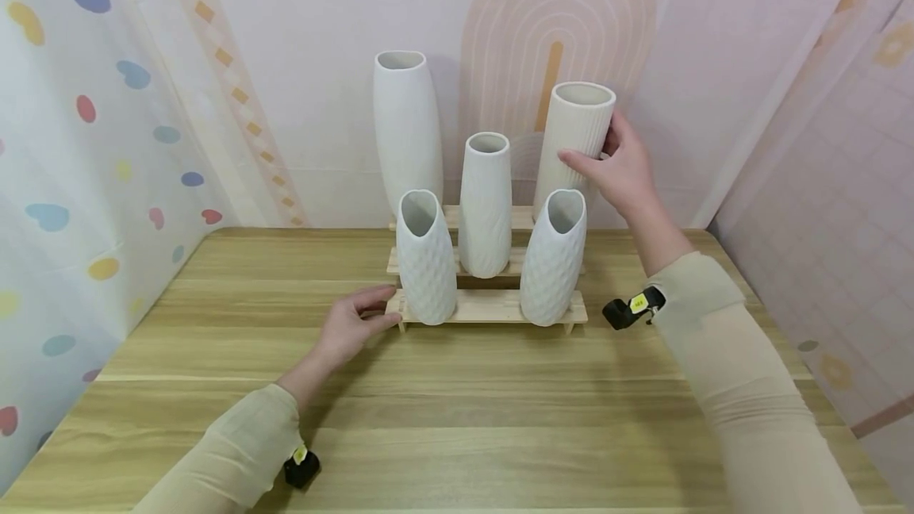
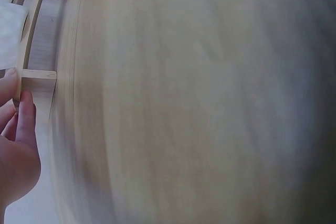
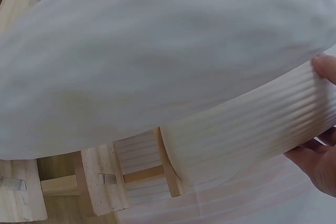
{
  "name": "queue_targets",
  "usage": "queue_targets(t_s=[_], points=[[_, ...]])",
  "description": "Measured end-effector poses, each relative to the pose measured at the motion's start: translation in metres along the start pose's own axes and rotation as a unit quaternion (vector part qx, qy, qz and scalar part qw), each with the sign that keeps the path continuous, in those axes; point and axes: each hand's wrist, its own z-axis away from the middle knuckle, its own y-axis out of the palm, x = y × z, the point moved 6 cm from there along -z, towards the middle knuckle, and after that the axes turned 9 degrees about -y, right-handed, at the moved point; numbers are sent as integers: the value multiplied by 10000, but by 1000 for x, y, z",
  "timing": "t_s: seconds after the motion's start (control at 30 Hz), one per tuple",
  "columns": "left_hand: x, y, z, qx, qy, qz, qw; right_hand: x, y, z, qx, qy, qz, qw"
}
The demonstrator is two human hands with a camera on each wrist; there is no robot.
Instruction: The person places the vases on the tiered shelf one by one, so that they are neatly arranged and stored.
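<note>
My right hand (image 1: 627, 169) grips a tall ribbed white vase (image 1: 571, 129) by its upper side, thumb in front and fingers behind. The vase stands at the right end of the top step of a three-step wooden stand (image 1: 489, 308); in the right wrist view its base meets the step's edge. At the stand's lowest step, my left hand (image 1: 348, 329) pinches the left end, thumb above and fingers below in the left wrist view. Two dimpled white vases, left (image 1: 428, 276) and right (image 1: 553, 276), occupy that step. A slimmer vase (image 1: 487, 205) is on the middle step.
A tall smooth white vase (image 1: 407, 129) stands at the top step's left end. Behind the stand hangs a patterned curtain (image 1: 321, 101), close to the wooden table's (image 1: 457, 419) back edge. Dotted fabric (image 1: 93, 181) borders the left side.
</note>
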Motion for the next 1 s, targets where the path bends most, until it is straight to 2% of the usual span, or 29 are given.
queue_targets(t_s=[0.3, 0.6, 0.77, 1.0], points=[[-1, 0, 0, 16, 29, 41, 10000, -4, 3, -5, 2, -6, -7, 10000], [-1, 1, -1, 9, 29, 76, 10000, -9, 1, 1, 235, -58, -79, 9997], [-1, 1, 0, 40, 0, 185, 9998, -13, -4, 16, 536, -69, -40, 9985], [0, 0, 0, 46, 28, 177, 9998, -20, -15, 53, 870, -70, 236, 9959]])
